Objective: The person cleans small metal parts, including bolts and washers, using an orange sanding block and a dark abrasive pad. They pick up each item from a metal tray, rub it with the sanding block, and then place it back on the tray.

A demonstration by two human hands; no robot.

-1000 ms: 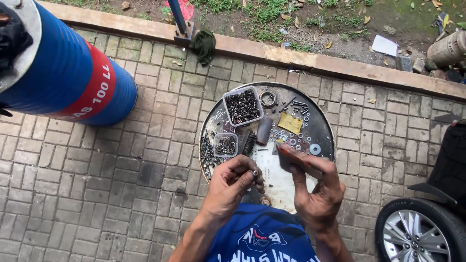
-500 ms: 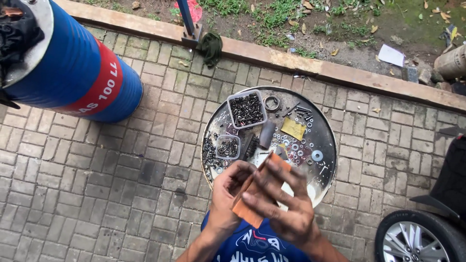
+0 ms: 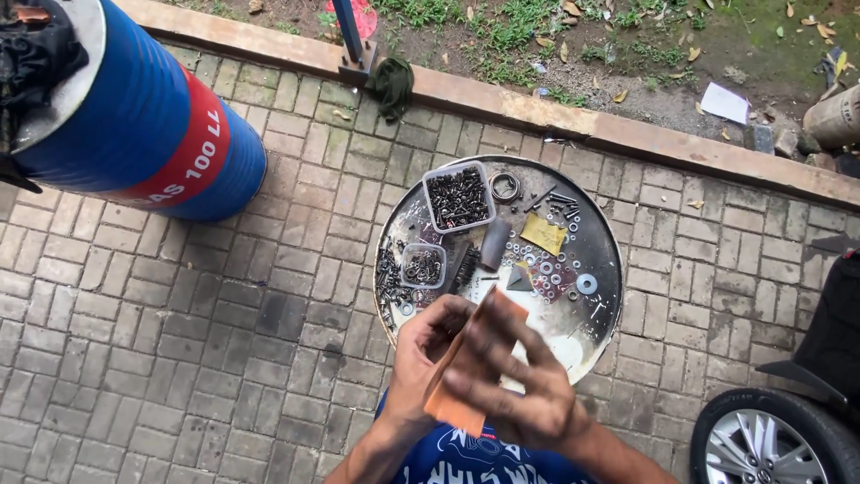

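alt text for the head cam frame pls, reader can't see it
Two hands, left hand and right hand, press an orange sheet between them above a round metal tray of bolts and washers on brick paving. A blue drum stands at upper left.

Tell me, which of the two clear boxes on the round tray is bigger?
The square box full of dark screws, at the tray's far edge; the small box sits nearer the hands.

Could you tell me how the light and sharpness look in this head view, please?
Head view: soft, even daylight without hard shadows; a pale glare patch on the round metal tray; paving bricks sharp; right hand and orange sheet slightly soft; blue drum bulges at the frame edge.
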